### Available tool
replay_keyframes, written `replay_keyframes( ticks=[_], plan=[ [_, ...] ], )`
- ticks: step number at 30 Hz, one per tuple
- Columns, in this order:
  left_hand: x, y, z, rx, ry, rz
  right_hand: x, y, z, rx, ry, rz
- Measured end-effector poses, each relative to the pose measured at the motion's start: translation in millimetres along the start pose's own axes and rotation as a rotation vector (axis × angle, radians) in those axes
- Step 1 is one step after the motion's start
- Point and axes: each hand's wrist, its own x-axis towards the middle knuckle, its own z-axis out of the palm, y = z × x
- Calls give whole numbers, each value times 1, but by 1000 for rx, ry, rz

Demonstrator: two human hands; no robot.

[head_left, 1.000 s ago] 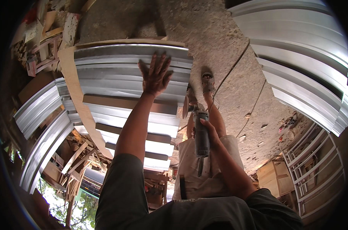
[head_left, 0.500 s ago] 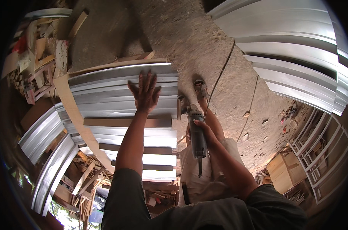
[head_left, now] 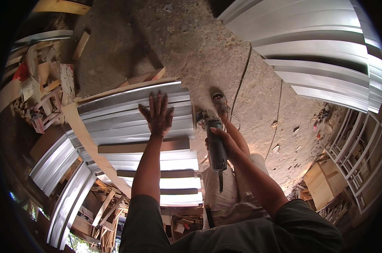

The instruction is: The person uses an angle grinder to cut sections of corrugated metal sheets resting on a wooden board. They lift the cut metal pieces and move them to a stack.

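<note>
My left hand (head_left: 158, 115) lies flat with spread fingers on a ribbed silver metal sheet (head_left: 115, 126). My right hand (head_left: 225, 141) is wrapped around the dark body of an angle grinder (head_left: 216, 149), whose cord hangs from its rear end. The grinder's disc (head_left: 198, 119) stands edge-on beside the right edge of the sheet; whether it touches the metal I cannot tell. Wooden boards (head_left: 144, 145) lie across the nearer part of the metal, and a long curved-looking plank (head_left: 90, 141) runs along its left side.
Large silver sheets (head_left: 313, 38) lie at the far right. A pale slatted frame (head_left: 359, 156) and a wooden box (head_left: 319, 181) stand at the right. Scrap wood (head_left: 43, 84) is heaped at the left. A sandalled foot (head_left: 218, 98) rests on the rough concrete floor (head_left: 178, 46).
The whole view has shifted slightly, with the sheet appearing lower and a little tilted. My left hand stays flat on the metal, and the grinder remains at its right edge in my right hand.
</note>
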Motion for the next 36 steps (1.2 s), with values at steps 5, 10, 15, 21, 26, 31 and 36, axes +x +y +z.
replay_keyframes(
  ticks=[5,10,15,21,26,31,36],
  plan=[
    [1,0,-2,35,10,23,-1,-12,10,-29,14,-45],
    [-1,-1,-2,3,12,6,-18,-25,30,-81,61,-88],
    [3,2,-1,-6,11,2,-7,-7,5,-33,56,-4],
    [-1,0,-3,45,-19,11,-41,-35,48,-163,54,-194],
    [-1,0,-4,31,-36,-2,-33,-35,44,-170,69,-158],
    [-1,0,-8,27,-32,-10,-36,-28,47,-169,81,-165],
    [1,1,-8,26,-59,-8,-22,-36,37,-162,48,-125]
  ],
)
